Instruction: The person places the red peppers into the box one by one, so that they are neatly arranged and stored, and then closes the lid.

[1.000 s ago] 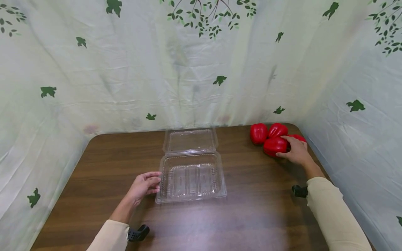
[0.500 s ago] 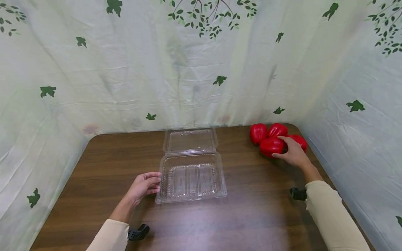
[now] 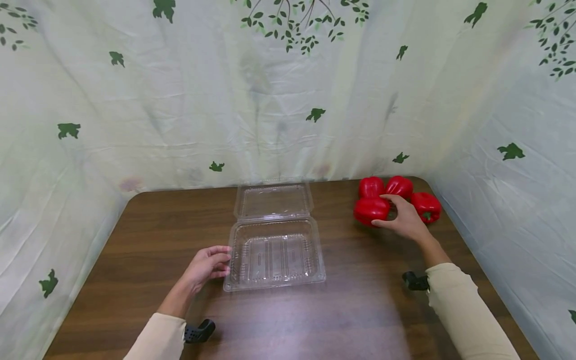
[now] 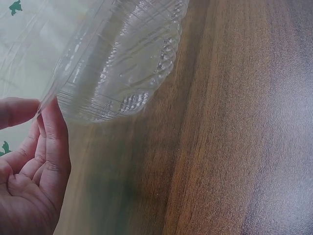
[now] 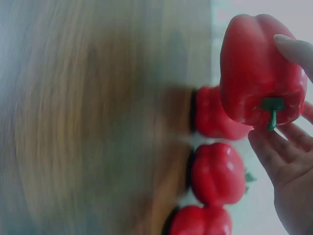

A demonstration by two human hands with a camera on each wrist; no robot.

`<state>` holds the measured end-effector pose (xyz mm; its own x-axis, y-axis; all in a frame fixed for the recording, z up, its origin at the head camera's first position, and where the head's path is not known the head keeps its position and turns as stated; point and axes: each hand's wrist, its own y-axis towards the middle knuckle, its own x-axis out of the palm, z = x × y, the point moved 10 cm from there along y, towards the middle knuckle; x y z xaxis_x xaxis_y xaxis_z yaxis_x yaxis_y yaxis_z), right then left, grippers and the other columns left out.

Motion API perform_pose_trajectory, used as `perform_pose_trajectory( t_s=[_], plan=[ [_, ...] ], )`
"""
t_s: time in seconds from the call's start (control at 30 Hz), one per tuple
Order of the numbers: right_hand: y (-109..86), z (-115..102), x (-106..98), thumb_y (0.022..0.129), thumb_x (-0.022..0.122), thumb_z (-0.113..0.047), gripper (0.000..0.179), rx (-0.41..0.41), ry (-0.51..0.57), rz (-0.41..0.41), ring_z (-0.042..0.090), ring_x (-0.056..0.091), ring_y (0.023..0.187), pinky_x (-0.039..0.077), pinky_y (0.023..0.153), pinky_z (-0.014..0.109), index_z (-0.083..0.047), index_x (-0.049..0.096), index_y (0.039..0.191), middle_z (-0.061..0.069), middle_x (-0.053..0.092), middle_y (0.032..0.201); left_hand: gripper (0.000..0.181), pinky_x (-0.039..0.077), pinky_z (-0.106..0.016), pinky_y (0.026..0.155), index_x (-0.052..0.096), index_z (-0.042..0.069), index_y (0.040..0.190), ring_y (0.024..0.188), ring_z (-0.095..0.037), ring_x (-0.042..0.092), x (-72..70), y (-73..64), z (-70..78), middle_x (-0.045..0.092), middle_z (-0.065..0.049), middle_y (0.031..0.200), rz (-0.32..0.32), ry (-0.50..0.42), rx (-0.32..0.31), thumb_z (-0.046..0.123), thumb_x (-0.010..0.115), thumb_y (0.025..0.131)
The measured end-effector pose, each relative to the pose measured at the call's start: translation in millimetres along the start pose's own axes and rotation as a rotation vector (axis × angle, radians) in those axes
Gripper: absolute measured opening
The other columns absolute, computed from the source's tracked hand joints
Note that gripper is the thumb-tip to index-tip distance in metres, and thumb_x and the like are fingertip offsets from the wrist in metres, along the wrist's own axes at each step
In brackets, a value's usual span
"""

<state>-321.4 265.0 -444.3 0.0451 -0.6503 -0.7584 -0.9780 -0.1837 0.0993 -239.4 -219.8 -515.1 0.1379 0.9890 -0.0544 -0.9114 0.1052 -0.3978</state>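
Observation:
My left hand pinches the left rim of a clear plastic clamshell container between thumb and fingers. In the left wrist view the rim of the container runs between the thumb and forefinger. The container's lid lies folded back behind the tray. At the back right, my right hand grips a red bell pepper, thumb on one side and fingers on the other. The right wrist view shows the held bell pepper with its green stem toward the wrist.
Behind the held one stand two more red bell peppers, and another red bell pepper sits to the right near the table edge. The brown wooden table meets a white leaf-print curtain at the back.
My right hand has moved left with the red bell pepper in its grip, uncovering the pepper at the right. The left hand and the container have stayed in place.

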Motion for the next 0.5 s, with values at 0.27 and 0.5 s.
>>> perform_pose_trajectory(
  t_s=[0.27,0.5],
  plan=[
    [4.4,-29,10,0.073,0.083,-0.024,0.076,-0.064,0.089,0.010,0.040,0.051,0.113,0.050,0.090,0.056,0.001,0.044,0.133,0.022,0.050,0.130,0.035,0.057,-0.025,0.063,0.046,-0.015,0.124,0.064,-0.012,0.061,-0.2,1.0,-0.5,0.060,-0.002,0.078,-0.003,-0.007,-0.005,0.004,0.053,0.095],
    [6.5,-55,20,0.072,0.084,-0.019,0.073,-0.126,0.140,-0.003,0.039,0.055,0.108,0.053,0.087,0.053,0.000,0.046,0.131,0.020,0.052,0.127,0.037,0.057,-0.024,0.062,0.044,-0.016,0.125,0.063,-0.012,0.060,1.5,0.1,1.0,0.059,-0.001,0.078,-0.013,-0.012,0.001,0.004,0.053,0.095]
  ],
)
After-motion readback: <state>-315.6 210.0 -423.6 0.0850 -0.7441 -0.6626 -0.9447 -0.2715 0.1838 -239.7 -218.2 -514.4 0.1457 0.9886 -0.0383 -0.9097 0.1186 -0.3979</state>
